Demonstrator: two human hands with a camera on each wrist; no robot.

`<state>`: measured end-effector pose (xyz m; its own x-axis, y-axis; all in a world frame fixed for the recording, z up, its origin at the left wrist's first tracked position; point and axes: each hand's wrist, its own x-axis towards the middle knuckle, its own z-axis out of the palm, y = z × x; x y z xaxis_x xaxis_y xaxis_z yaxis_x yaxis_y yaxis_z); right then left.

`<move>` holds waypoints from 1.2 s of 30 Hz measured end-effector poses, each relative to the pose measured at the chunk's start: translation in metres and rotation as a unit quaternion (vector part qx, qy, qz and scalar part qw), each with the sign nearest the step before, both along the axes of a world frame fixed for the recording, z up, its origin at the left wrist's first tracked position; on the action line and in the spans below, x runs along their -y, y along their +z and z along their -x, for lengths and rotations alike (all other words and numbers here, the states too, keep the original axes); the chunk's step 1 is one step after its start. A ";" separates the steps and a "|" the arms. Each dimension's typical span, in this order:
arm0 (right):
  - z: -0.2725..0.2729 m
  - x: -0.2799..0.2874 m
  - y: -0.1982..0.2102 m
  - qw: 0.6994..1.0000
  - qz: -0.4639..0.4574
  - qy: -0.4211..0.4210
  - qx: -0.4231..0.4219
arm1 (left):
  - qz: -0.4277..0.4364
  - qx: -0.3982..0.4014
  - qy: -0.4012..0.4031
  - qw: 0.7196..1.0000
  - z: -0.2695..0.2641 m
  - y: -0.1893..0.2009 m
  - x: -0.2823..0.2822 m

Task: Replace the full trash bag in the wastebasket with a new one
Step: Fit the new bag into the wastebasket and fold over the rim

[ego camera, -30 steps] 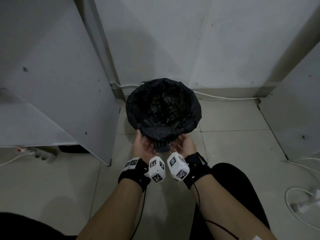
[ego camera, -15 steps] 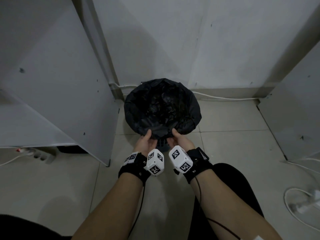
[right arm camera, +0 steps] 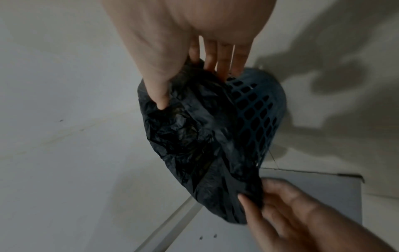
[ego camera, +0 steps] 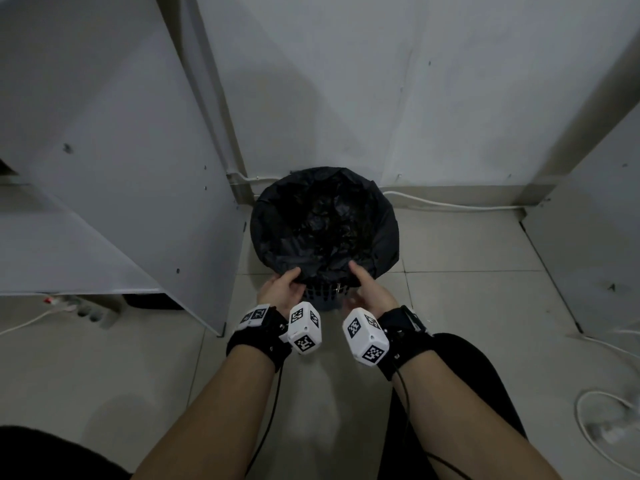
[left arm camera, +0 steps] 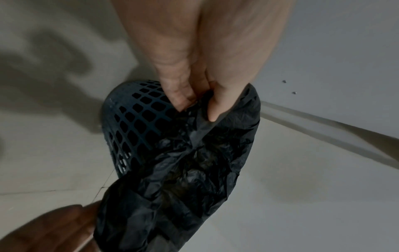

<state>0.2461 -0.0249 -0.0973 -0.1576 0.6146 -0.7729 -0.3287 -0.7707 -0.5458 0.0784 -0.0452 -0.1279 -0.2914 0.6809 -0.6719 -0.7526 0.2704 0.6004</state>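
A dark blue lattice wastebasket (ego camera: 323, 301) stands on the tiled floor by the wall, lined with a black trash bag (ego camera: 325, 226) folded over its rim. My left hand (ego camera: 293, 282) pinches the near-left edge of the bag's overhang, thumb on top. My right hand (ego camera: 361, 281) pinches the near-right edge the same way. In the left wrist view the thumb and fingers (left arm camera: 212, 109) squeeze the crumpled bag (left arm camera: 194, 170) above the basket wall (left arm camera: 138, 122). The right wrist view shows the thumb (right arm camera: 159, 97) on the bag (right arm camera: 190, 136), fingers behind it beside the basket (right arm camera: 259, 110).
A white cabinet panel (ego camera: 121, 188) stands close on the left and another cabinet (ego camera: 588, 251) on the right. A white cable (ego camera: 450, 205) runs along the baseboard. A power strip (ego camera: 90, 311) lies on the left floor, a coiled cable (ego camera: 595, 424) on the right. My knee (ego camera: 467, 375) is below.
Both hands rose from under the bag's overhang at the basket's side to its near edge, took hold of it with thumbs on top, and moved slightly apart.
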 end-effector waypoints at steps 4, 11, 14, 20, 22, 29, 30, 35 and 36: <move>-0.009 -0.017 0.000 0.995 -0.026 -0.070 0.064 | 0.000 -0.014 -0.011 1.000 0.021 0.005 0.001; 0.019 -0.001 -0.007 0.998 -0.025 -0.049 0.033 | -0.007 -0.106 0.043 0.993 0.044 0.018 -0.006; 0.037 0.011 -0.007 0.997 -0.020 -0.068 -0.010 | -0.003 -0.112 0.039 0.993 0.049 0.016 -0.006; 0.060 0.021 -0.003 0.999 -0.033 -0.033 -0.025 | 0.019 -0.160 0.058 0.985 0.058 0.014 -0.013; 0.056 0.026 -0.008 1.000 -0.019 0.023 -0.004 | 0.039 -0.173 0.077 0.981 0.066 0.021 -0.022; 0.004 0.016 -0.022 0.996 -0.014 -0.071 0.061 | 0.027 -0.149 0.067 0.986 0.068 0.003 -0.017; 0.005 0.012 -0.022 0.996 -0.019 -0.072 0.054 | 0.035 -0.145 0.038 0.988 0.059 -0.004 -0.010; 0.021 -0.003 -0.031 0.996 0.011 -0.074 0.042 | 0.052 -0.066 0.030 0.996 -0.004 -0.005 0.027; 0.020 -0.004 -0.031 0.997 0.018 -0.076 0.030 | 0.058 -0.065 0.042 0.995 -0.008 -0.011 0.027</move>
<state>0.2261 -0.0207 -0.1287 -0.0182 0.5990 -0.8006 -0.4105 -0.7346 -0.5403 0.0860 -0.0726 -0.1384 -0.4330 0.5714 -0.6972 -0.6936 0.2828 0.6625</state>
